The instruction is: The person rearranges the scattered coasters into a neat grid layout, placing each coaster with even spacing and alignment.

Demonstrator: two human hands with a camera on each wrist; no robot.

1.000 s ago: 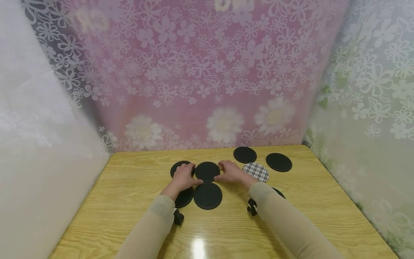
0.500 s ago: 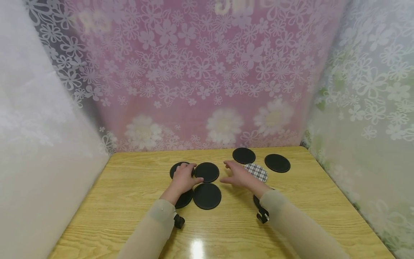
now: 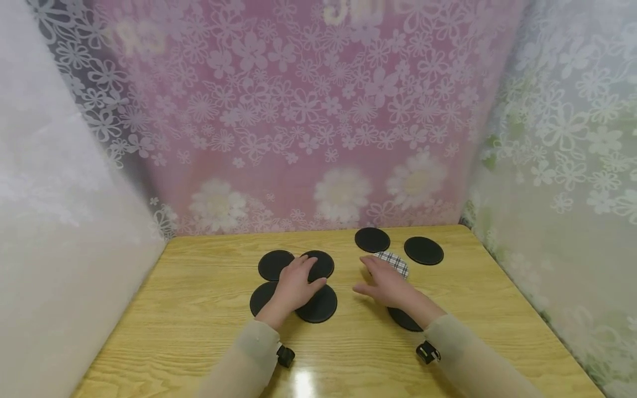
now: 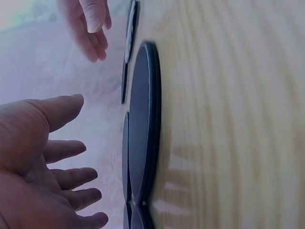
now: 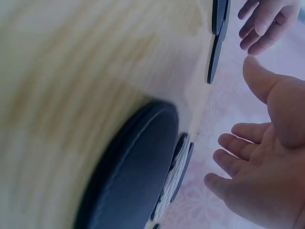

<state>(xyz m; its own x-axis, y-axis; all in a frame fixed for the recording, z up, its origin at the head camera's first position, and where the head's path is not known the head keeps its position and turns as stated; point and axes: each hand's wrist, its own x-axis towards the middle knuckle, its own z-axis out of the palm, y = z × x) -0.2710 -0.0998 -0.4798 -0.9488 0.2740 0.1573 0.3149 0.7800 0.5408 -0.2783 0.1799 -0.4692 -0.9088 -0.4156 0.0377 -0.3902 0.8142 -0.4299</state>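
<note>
Black coasters (image 3: pixel 319 307) are lying near us in a cluster of four, and we're watching the left hand (image 3: pixel 296 284) shifting rightward above them, fingers extended, gripping nothing. The right hand (image 3: pixel 390 284) is easing away from them, also released, so we're seeing the cluster lying ungripped, with the checked coaster (image 3: pixel 400 264) peeking out beyond that hand and two black discs (image 3: pixel 372 240) resting farther back.

Four black discs (image 3: pixel 275 265) clustered flat (plaid disc (image 3: pixel 397 263) apart).
</note>
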